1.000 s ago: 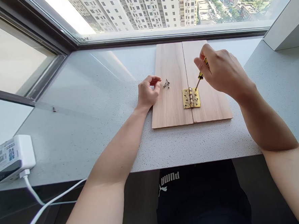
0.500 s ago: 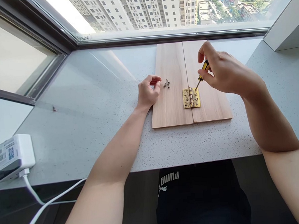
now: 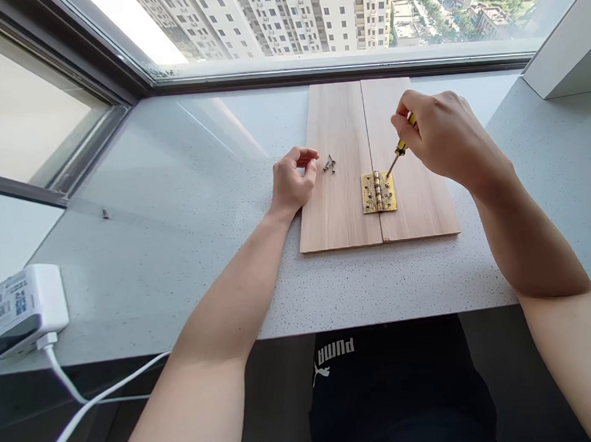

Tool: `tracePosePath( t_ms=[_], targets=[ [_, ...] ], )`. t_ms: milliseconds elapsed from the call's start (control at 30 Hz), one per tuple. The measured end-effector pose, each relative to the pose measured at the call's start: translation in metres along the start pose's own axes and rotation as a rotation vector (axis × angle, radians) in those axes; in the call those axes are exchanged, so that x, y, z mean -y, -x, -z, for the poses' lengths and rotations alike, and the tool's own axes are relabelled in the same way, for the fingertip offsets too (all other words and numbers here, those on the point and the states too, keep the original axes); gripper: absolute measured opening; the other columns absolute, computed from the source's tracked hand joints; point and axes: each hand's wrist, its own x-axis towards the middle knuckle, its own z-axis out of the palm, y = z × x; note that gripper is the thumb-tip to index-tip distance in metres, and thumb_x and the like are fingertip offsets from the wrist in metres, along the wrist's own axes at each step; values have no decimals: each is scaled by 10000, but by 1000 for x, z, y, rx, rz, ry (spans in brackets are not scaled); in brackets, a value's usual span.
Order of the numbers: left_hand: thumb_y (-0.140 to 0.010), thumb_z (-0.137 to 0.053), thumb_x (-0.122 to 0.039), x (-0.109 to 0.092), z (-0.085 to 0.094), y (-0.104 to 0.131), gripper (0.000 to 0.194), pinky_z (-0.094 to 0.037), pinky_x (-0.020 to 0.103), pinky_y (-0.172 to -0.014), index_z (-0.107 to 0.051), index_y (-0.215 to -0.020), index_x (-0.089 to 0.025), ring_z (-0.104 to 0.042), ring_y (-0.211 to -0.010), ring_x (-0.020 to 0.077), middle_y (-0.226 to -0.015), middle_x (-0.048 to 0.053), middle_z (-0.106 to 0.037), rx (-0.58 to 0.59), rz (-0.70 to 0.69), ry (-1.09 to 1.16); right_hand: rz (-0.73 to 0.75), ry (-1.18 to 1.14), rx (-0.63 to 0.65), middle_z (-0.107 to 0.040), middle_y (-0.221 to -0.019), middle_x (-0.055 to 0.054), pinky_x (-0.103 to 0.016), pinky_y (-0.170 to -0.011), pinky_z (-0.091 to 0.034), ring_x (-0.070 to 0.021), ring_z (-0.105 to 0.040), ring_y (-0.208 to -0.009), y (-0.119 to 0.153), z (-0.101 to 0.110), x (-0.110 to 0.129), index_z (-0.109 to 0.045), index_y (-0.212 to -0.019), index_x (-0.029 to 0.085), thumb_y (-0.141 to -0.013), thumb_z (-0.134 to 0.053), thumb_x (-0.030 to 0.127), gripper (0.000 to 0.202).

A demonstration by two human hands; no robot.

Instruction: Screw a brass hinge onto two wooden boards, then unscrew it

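Observation:
My right hand [image 3: 437, 129] is closed round the yellow-and-black handle of a screwdriver [image 3: 400, 148], which leans with its tip down at the upper part of a brass hinge's right leaf. The hinge [image 3: 373, 196] lies open across the seam between two pale wooden boards [image 3: 340, 218], its surface worn and spotted. Several small screws [image 3: 329, 164] lie loose on the left board. Beside them, my left hand [image 3: 294, 178] rests at that board's left edge, fingers loosely curled, thumb apart, nothing held.
The boards lie on a speckled white counter [image 3: 203, 266] against the window frame. At left stand a white box-shaped device [image 3: 50, 299] with a white cable [image 3: 91, 407] and a small screw-like piece [image 3: 105, 214]. A white cabinet side [image 3: 565, 51] borders the right.
My right hand has shifted its grip on the screwdriver, the thumb rising and the wrist turning. The screwdriver's tip stays at the hinge. My left hand has not moved.

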Motion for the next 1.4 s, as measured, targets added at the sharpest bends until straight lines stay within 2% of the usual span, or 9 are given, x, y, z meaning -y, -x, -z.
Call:
tracePosePath(
  t_ms=[167,300,500,733,833,933,1033,1133,1400],
  targets=[
    [-1067,-670,-186,-2,1,0,157,-731,442,-1088,-782,-1170,-226,-843,-1127,252,-1195,94,-882,7,25,-8,84,-25,67,-772,-1013,-125,-516,-860,-497,-384,-672,-942,4,4,-2,-639,-1281,310,-1201,-500,544,284],
    [-1066,-672,-200,-1,1,0,148,-727,429,-1087,-784,-1160,-227,-842,-1118,246,-1188,90,-883,3,35,-16,22,-50,53,-745,-993,-123,-507,-863,-491,-375,-663,-927,4,2,0,-621,-1220,304,-1201,-528,557,269],
    [-1057,-671,-184,-1,0,0,164,-718,418,-1086,-784,-1164,-236,-843,-1118,246,-1191,89,-876,1,29,-4,-125,-4,-24,-677,-811,-94,-492,-759,-471,-336,-607,-765,-1,0,2,-605,-965,321,-1189,-513,627,390],
    [-1044,-664,-180,-8,-1,-1,142,-714,413,-1094,-760,-1132,-237,-834,-1120,244,-1173,84,-872,-4,69,4,91,-68,73,-760,-967,-86,-501,-829,-508,-338,-652,-852,7,6,4,-608,-1261,327,-1199,-487,504,223],
    [-1043,-666,-187,-9,0,-1,130,-714,418,-1093,-756,-1123,-236,-835,-1118,246,-1172,89,-871,0,78,5,132,-111,125,-752,-1026,-97,-495,-826,-502,-328,-636,-851,11,8,8,-566,-1257,316,-1169,-537,449,162],
    [-1048,-676,-208,-9,1,-1,120,-715,432,-1094,-761,-1129,-237,-839,-1126,253,-1180,92,-876,6,77,5,82,-95,105,-718,-958,-101,-493,-790,-476,-326,-603,-807,11,7,10,-571,-1183,311,-1178,-530,485,178],
    [-1051,-678,-211,-8,1,-1,123,-714,445,-1098,-766,-1133,-235,-845,-1126,256,-1179,95,-882,2,66,8,-38,-49,1,-654,-825,-86,-490,-769,-472,-326,-580,-765,6,2,5,-600,-1085,311,-1198,-500,624,348],
    [-1049,-687,-201,-7,-1,-1,115,-714,465,-1098,-764,-1128,-235,-848,-1120,268,-1179,105,-881,-5,57,19,-58,-47,-50,-607,-746,-66,-470,-734,-471,-311,-552,-731,2,-1,-2,-622,-1017,320,-1183,-518,718,443],
    [-1050,-664,-201,-7,-1,-1,139,-723,429,-1079,-770,-1132,-236,-845,-1118,252,-1178,94,-883,-7,57,4,70,-71,86,-638,-824,-57,-492,-811,-501,-332,-595,-805,12,10,4,-614,-1233,332,-1177,-554,563,245]
  ],
)
